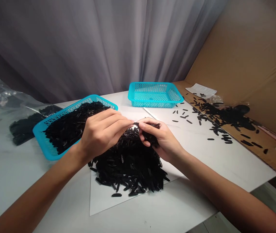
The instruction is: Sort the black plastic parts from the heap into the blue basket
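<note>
Above a heap of small black strips (133,168) on a white sheet (101,202), both hands meet. The fingers of my left hand (102,131) are pressed together at the left end of one black strip (136,124). My right hand (158,134) has its thumb and finger at the other end of that strip, and its curled fingers hold a bunch of black strips (150,137) against the palm. Behind my left hand, a blue basket (51,155) is full of similar black strips.
A second blue basket (156,104) stands at the back. Loose black pieces are scattered on the right, across the table and a cardboard sheet (261,152), near a crumpled paper (201,90). A clear plastic bag (4,100) lies at the left. A grey curtain hangs behind.
</note>
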Tool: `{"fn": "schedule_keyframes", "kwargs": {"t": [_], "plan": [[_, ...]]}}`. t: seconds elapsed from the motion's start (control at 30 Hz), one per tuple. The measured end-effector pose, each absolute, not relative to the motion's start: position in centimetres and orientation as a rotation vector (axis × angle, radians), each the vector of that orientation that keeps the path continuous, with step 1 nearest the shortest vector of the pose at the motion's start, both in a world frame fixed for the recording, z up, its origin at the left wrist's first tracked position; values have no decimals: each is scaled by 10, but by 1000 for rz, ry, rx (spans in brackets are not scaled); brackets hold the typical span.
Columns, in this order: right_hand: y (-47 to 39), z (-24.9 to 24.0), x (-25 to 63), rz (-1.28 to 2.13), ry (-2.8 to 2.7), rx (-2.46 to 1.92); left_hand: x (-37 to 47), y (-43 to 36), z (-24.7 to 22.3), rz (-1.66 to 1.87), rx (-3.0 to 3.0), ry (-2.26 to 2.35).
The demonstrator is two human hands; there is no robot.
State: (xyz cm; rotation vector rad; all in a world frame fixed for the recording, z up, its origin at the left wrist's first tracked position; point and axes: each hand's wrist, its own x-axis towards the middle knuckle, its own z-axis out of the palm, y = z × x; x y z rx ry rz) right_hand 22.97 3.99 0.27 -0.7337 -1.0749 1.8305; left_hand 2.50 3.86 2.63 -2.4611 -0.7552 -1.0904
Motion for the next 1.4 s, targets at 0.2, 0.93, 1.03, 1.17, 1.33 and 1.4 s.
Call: {"fn": "schedule_keyframes", "kwargs": {"t": [0.2,0.93,1.03,1.17,1.33,1.4], "plan": [[41,4,231,1856,-1052,-733,25,40,22,-1087,-2444,-794],[39,5,228,1808,-1121,-757,36,32,24,-1231,-2753,-1277],[40,4,229,1832,-1099,-753,38,30,27,-1292,-2856,-1460],[40,2,230,1833,-1085,-747,41,27,32,-1443,-3013,-1659],[41,2,230,1831,-1108,-737,42,30,32,-1697,-3121,-1767],[40,2,230,1827,-1118,-730,42,32,30,-1762,-3162,-1793]]}}
